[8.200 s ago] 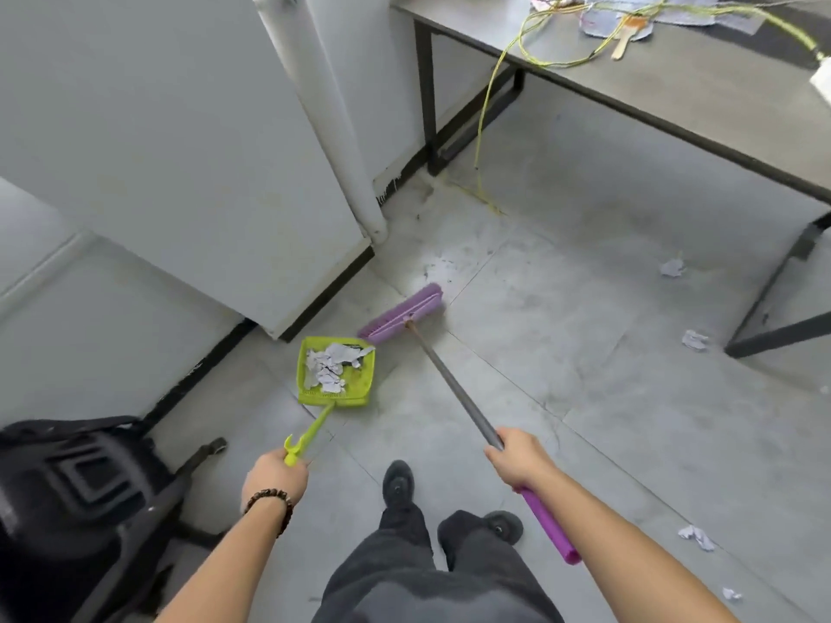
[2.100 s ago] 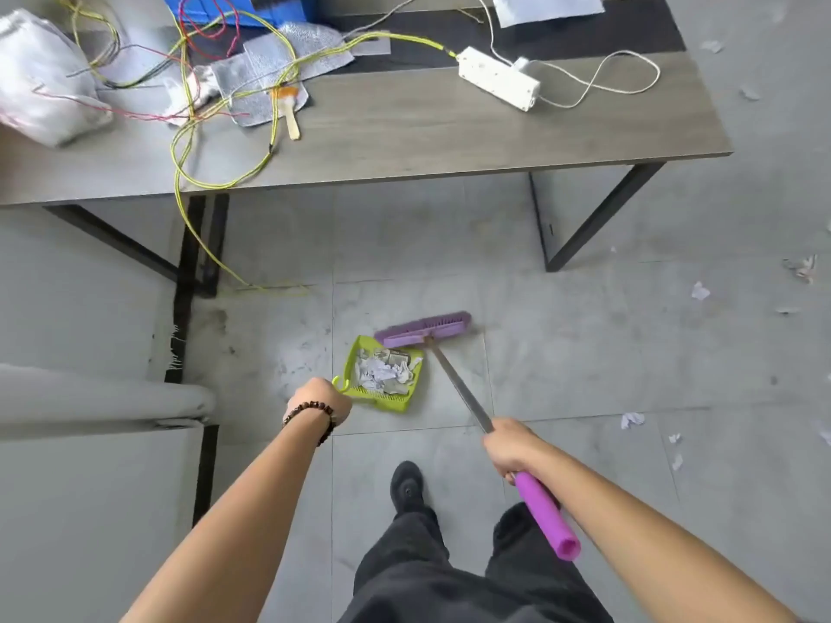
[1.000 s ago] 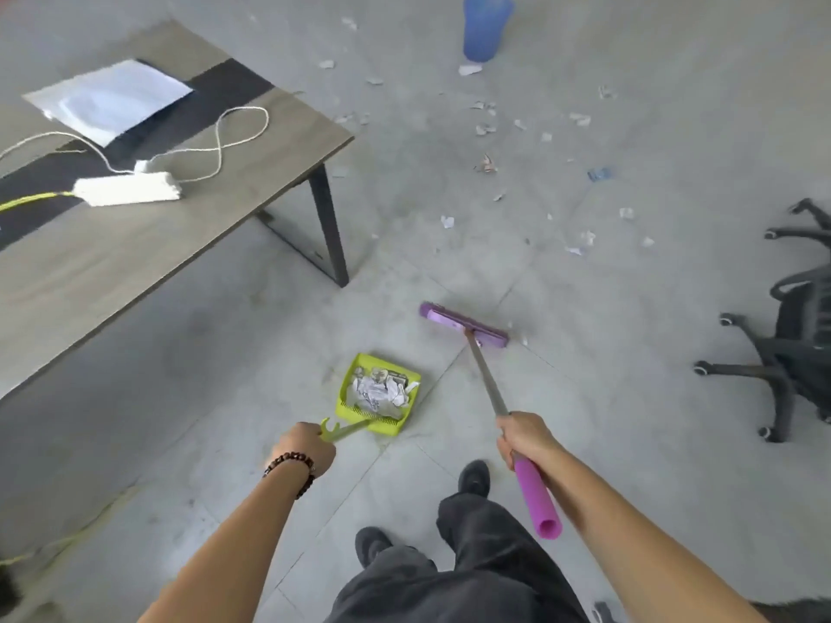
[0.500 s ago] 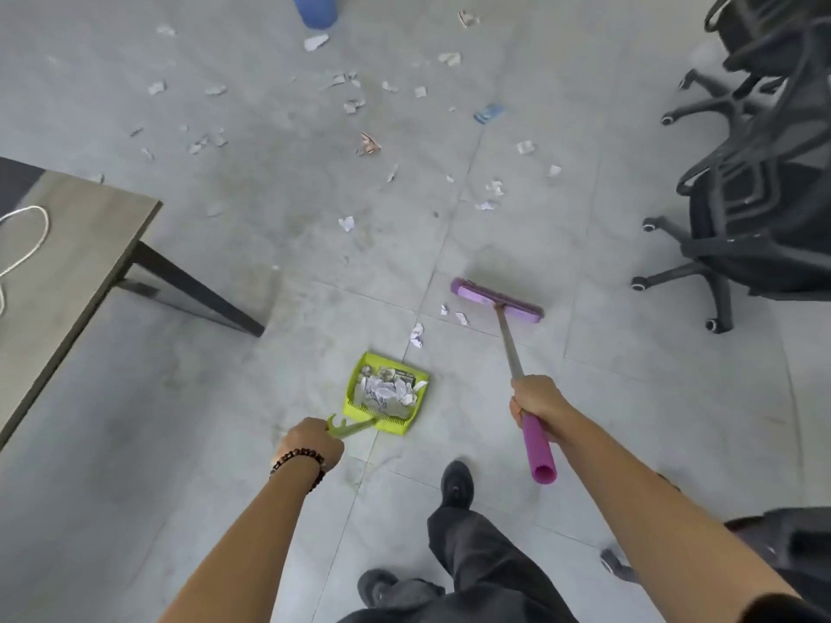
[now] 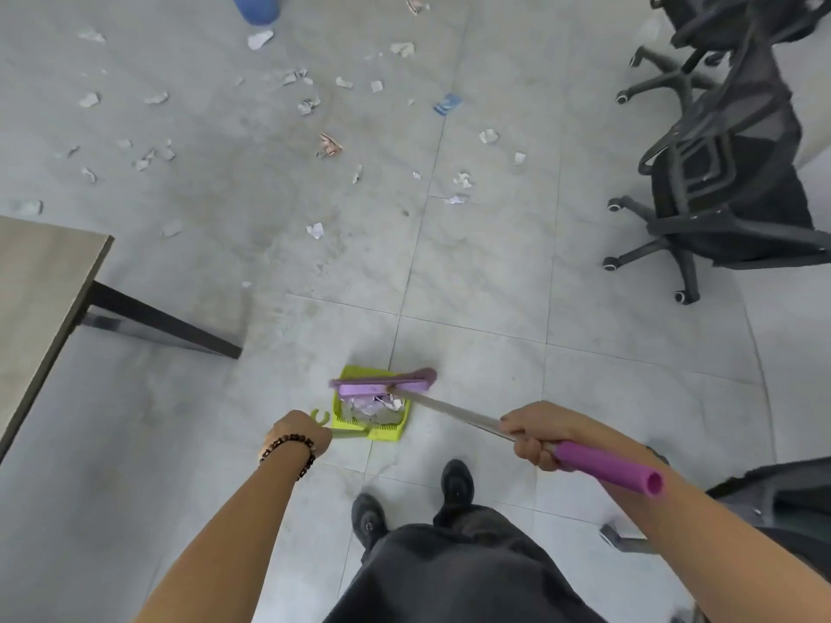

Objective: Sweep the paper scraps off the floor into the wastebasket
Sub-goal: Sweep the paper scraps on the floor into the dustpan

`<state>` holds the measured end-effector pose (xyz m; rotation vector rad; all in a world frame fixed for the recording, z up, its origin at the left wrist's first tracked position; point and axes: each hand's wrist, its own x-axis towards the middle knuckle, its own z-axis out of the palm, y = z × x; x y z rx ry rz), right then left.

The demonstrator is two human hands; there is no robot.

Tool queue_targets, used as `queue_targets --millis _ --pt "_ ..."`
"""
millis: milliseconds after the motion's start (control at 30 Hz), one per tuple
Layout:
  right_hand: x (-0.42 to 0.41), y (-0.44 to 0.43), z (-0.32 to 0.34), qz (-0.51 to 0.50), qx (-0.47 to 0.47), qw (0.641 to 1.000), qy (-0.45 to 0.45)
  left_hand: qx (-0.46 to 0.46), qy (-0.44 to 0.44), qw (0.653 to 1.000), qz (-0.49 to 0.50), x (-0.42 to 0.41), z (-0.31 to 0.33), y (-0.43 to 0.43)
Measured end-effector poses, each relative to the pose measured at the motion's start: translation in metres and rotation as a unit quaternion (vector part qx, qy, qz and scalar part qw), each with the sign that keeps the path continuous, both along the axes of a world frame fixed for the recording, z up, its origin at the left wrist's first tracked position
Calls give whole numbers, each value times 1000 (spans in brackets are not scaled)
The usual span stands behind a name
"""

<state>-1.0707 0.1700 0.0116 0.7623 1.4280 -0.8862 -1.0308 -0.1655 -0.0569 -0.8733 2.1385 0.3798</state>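
Note:
My left hand (image 5: 300, 435) grips the handle of a lime-green dustpan (image 5: 378, 430) that sits on the floor in front of my feet, with crumpled paper scraps inside it. My right hand (image 5: 535, 436) grips the metal shaft of a purple broom (image 5: 454, 410) just above its purple grip. The broom head (image 5: 383, 383) lies across the dustpan's far edge. Several white paper scraps (image 5: 315, 230) are scattered over the grey floor farther ahead. A blue wastebasket (image 5: 255, 6) stands at the top edge, mostly cut off.
A wooden table corner (image 5: 40, 290) with a black leg juts in from the left. Black office chairs (image 5: 728, 173) on castors stand at the right. Another dark chair part (image 5: 764, 492) is near my right elbow. My shoes (image 5: 456, 483) stand just behind the dustpan.
The broom head has swept back from the floor ahead onto the dustpan's mouth, and the few scraps that lay just ahead of the pan are gone. The view moved slightly forward.

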Motion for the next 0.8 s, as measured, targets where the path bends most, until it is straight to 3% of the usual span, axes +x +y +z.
queue_targets --millis 467,800 --pt "42 -103 8 -172 37 976 131 76 51 995 -29 18 19 -42" --pt "-48 -82 -3 -228 29 955 187 70 104 986 -106 -101 21 -24"
